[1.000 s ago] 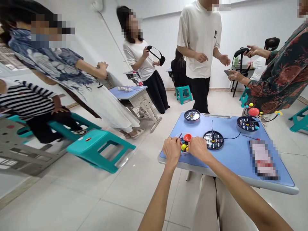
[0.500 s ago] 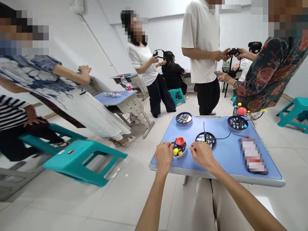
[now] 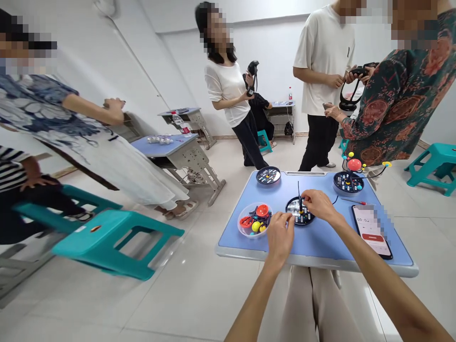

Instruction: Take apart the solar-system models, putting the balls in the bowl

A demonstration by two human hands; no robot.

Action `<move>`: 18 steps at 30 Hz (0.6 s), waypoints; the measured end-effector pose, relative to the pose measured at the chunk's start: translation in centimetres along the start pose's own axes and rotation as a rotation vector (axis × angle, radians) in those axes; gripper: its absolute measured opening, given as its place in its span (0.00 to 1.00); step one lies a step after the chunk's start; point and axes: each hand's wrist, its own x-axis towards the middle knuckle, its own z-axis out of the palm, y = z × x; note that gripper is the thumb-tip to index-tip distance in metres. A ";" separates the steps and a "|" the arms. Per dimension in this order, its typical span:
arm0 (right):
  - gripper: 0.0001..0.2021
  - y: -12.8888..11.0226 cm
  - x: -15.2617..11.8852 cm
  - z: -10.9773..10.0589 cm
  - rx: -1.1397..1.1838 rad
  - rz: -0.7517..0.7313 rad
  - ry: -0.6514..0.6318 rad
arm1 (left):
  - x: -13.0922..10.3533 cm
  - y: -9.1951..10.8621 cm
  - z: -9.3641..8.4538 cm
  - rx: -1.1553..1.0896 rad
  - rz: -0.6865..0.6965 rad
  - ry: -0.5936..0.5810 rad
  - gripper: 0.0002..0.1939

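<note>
On the blue table a round black base [image 3: 292, 217] with small printed labels carries a thin upright black rod [image 3: 299, 190]. My right hand [image 3: 319, 205] is closed with its fingertips at the rod's lower part, partly covering a curved black arm [image 3: 336, 199] that reaches right. At the base's front left edge is my left hand [image 3: 281, 233], fingers pinched together; what they may hold is hidden. Left of it, a clear plastic bowl [image 3: 243, 231] contains a red half-shell [image 3: 262, 210], a yellow ball [image 3: 255, 226] and black pieces.
Another black base [image 3: 268, 175] lies at the table's back left. A finished-looking planet model [image 3: 348, 182] with a red ball stands back right. A screwdriver [image 3: 358, 202] and a phone [image 3: 372, 232] lie at right. People stand beyond the table; a teal stool [image 3: 121, 232] is left.
My left hand has moved right from the bowl to the base. My right hand has moved up and right to the rod. The people behind have shifted.
</note>
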 end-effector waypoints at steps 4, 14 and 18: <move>0.11 0.1 0.9 0.4 -0.118 -0.061 -0.144 | 1.3 1.0 3.6 0.118 -0.058 -0.062 0.11; 0.08 0.2 0.8 1.4 -0.198 -0.057 -0.131 | 2.8 1.3 5.6 0.290 -0.131 -0.114 0.12; 0.09 0.0 0.9 1.2 -0.218 -0.064 -0.132 | 2.8 1.3 5.6 0.265 -0.165 -0.119 0.12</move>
